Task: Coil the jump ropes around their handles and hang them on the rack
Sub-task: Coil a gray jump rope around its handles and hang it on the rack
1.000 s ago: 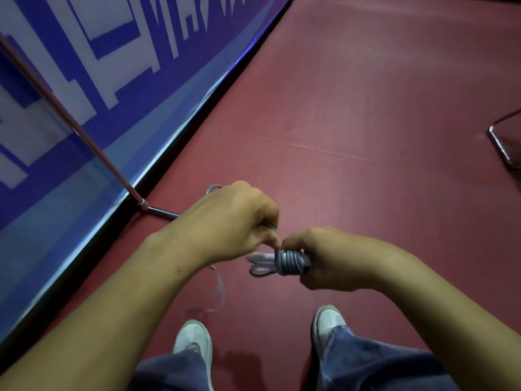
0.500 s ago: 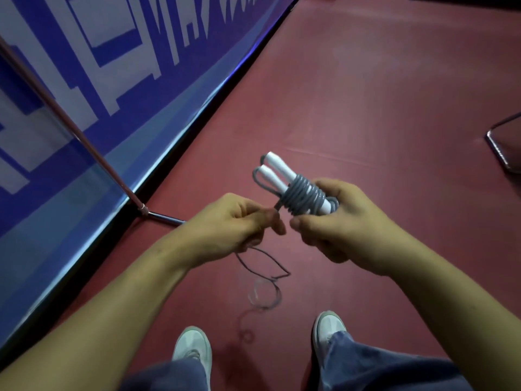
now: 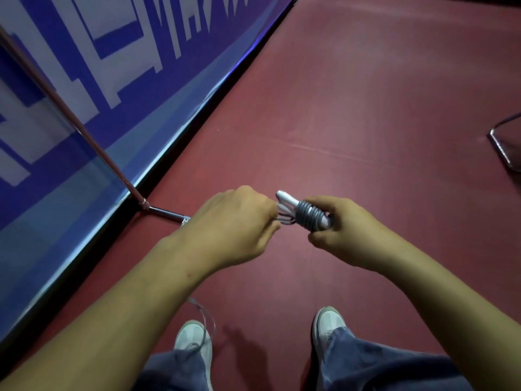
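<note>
Grey rope coil (image 3: pixel 308 218) on white handles (image 3: pixel 286 198) | axis up-left, tips toward left hand (image 3: pixel 234 224) pinching loose rope (image 3: pixel 204 314) | right hand (image 3: pixel 346 232) grips the handles

Dark red floor (image 3: pixel 366 108) with a chrome foot bar (image 3: pixel 166 212) lying on it.
The bar lies flat by the foot of the blue banner (image 3: pixel 112 80). Right of the bar and nearer the camera stand a left shoe (image 3: pixel 194 337) and a right shoe (image 3: pixel 328 320), both white. Well to the bar's right, a bent metal frame (image 3: pixel 504 148), perhaps a chair base, rests at the picture's edge.
</note>
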`<act>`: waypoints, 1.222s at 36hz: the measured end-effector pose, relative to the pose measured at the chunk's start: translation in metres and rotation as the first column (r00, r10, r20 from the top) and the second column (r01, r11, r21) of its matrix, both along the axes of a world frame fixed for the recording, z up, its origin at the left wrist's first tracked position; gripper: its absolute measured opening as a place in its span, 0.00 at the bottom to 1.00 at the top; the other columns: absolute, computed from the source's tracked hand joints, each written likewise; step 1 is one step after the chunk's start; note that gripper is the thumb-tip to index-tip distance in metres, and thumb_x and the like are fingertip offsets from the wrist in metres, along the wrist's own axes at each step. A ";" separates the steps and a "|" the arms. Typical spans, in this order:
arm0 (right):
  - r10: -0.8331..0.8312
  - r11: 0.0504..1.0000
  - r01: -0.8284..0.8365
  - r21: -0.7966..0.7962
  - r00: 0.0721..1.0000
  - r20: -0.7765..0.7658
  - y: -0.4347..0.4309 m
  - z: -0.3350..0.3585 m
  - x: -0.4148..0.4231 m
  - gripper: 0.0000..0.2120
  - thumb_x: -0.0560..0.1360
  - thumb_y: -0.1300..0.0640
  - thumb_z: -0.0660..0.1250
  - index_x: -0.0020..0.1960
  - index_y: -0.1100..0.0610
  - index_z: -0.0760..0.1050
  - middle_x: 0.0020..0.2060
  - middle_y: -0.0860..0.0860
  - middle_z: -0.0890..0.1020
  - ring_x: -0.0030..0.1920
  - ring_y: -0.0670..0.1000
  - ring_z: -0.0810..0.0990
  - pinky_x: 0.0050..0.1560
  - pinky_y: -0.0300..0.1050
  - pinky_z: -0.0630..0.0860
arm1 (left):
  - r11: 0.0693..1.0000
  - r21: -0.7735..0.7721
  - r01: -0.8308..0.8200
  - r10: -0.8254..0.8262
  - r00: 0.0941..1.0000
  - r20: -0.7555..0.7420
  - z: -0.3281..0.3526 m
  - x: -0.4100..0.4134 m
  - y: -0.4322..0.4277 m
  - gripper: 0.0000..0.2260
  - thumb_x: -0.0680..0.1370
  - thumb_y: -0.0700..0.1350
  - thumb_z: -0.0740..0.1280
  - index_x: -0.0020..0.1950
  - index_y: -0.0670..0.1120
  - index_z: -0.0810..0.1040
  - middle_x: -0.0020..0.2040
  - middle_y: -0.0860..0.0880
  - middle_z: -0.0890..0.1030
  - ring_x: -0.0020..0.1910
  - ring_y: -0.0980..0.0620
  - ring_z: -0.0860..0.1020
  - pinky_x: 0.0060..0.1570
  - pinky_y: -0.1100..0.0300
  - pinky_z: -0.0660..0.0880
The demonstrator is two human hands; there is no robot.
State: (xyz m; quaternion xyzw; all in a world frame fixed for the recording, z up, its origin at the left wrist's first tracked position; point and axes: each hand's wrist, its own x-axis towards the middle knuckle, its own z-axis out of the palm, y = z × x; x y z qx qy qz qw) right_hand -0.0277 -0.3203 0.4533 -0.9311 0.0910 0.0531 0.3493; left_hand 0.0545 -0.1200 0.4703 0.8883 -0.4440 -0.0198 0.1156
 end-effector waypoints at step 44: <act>-0.135 0.864 0.084 0.496 0.989 0.068 0.000 0.017 -0.004 0.27 0.74 0.70 0.68 0.60 0.39 0.77 0.29 0.46 0.76 0.26 0.48 0.70 0.24 0.39 0.63 | 0.977 -0.100 -0.188 0.119 0.874 -0.472 -0.009 0.008 0.005 0.11 0.82 0.50 0.65 0.43 0.47 0.80 0.28 0.53 0.74 0.28 0.56 0.69 0.32 0.58 0.67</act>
